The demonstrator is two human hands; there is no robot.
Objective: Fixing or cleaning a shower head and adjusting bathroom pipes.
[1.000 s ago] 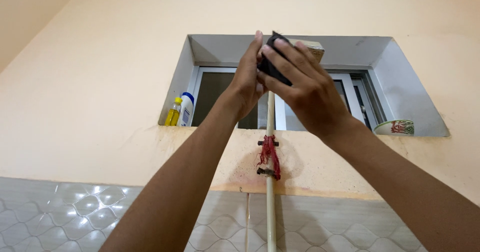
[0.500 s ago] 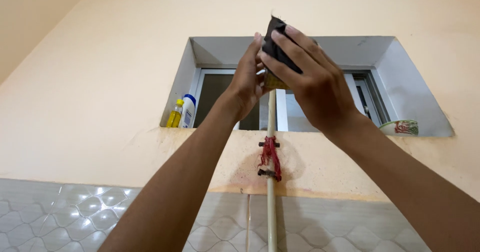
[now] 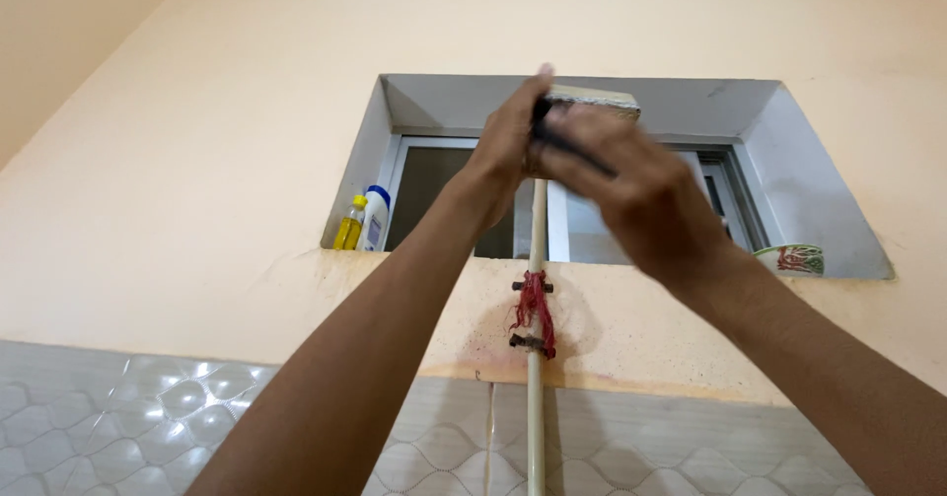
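Both arms reach up to the top of a thin cream vertical pipe (image 3: pixel 534 358) in front of a small recessed window (image 3: pixel 444 190). My left hand (image 3: pixel 508 146) grips the pipe's upper end, behind a flat pale piece (image 3: pixel 592 100) at the top. My right hand (image 3: pixel 631 185), blurred by motion, presses a dark cloth-like piece (image 3: pixel 562 136) against that top end. Red string (image 3: pixel 533 304) is tied around the pipe at two dark brackets below the sill.
On the window ledge stand a yellow bottle (image 3: pixel 346 224) and a white bottle with a blue cap (image 3: pixel 372 218) at the left, and a patterned bowl (image 3: pixel 789 257) at the right. Glossy quilted tiles (image 3: pixel 148 407) cover the lower wall. The wall above is peach plaster.
My right hand has dropped and swung right with the dark piece, which stood upright above the pipe half a second ago. The pale piece at the top shows again. My left hand stays put.
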